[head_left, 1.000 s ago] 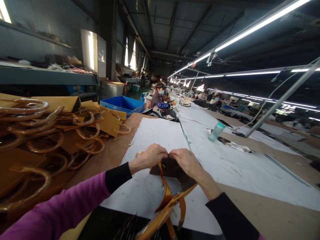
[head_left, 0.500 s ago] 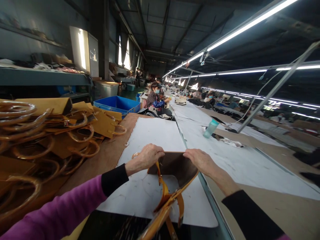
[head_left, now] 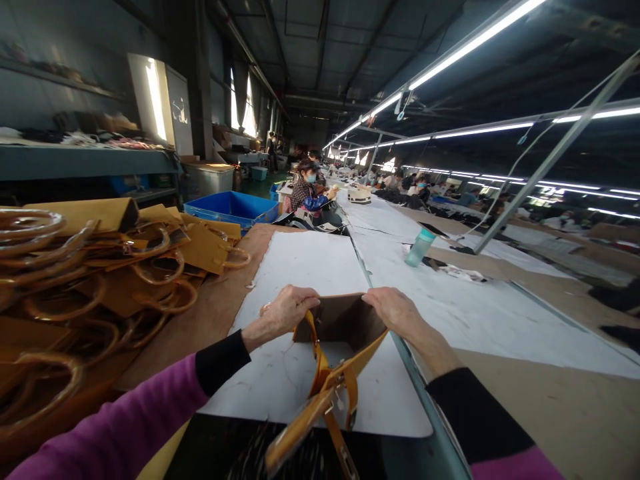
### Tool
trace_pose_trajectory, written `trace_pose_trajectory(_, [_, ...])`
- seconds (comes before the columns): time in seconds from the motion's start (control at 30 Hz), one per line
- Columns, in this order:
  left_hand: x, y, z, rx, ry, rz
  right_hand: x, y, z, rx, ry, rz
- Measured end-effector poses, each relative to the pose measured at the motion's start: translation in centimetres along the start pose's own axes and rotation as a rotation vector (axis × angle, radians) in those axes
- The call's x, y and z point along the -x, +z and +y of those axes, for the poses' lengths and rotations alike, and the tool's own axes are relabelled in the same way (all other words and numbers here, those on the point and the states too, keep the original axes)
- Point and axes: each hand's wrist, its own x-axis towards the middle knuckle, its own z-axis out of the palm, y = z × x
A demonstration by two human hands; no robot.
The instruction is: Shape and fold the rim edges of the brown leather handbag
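Note:
A tan leather handbag piece (head_left: 367, 357) with a brown inner face stands up off the white-covered table (head_left: 313, 260). My left hand (head_left: 290, 310) pinches its upper left corner, thumb and fingers closed on the edge. At the upper right corner my right hand (head_left: 393, 312) grips the same edge. Straps with metal fittings and a plastic-wrapped handle (head_left: 300, 427) hang from the near side toward me. The underside of the piece is hidden.
To the left lies a heap of tan bag pieces (head_left: 205, 247) with wrapped handles. Behind it stands a blue bin (head_left: 233, 208). A teal bottle (head_left: 420, 247) is on the table to the right. A masked person (head_left: 307, 190) sits further along the table.
The handbag piece has tilted slightly, and its near handle has swung lower and to the left. Both hands keep their hold on the corners and sit slightly further left in view.

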Motion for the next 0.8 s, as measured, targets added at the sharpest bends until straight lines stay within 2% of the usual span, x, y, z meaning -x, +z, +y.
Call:
trace_pose_trajectory(0.33, [1.9,-1.0,2.0,-0.205,-0.014,0.028,1.8,-0.4,-1.0,0.005,0.090,0.019])
trace_pose_trajectory(0.43, [2.1,-1.9,3.5,-0.340,0.132,0.042,2.5,-1.6,-0.6,-0.071,0.084,-0.015])
trace_pose_trajectory(0.57, [2.6,-2.9,5.8,-0.511,0.369,0.036,3.5,-2.6,0.6,-0.254,0.000,-0.128])
trace_pose_trajectory(0.63, [3.1,-3.0,6.7,-0.580,0.474,0.024,4.4,-1.8,1.3,-0.419,0.047,-0.233])
trace_pose_trajectory(0.7, [3.8,-2.8,7.5,-0.639,0.558,0.004,5.6,-0.1,1.8,-0.596,0.168,-0.332])
trace_pose_trajectory(0.73, [4.2,-2.5,7.8,-0.656,0.593,-0.001,6.3,0.9,1.9,-0.650,0.222,-0.352])
trace_pose_trajectory(0.8, [5.3,-1.6,8.5,-0.643,0.675,0.007,7.7,2.9,2.0,-0.661,0.256,-0.315])
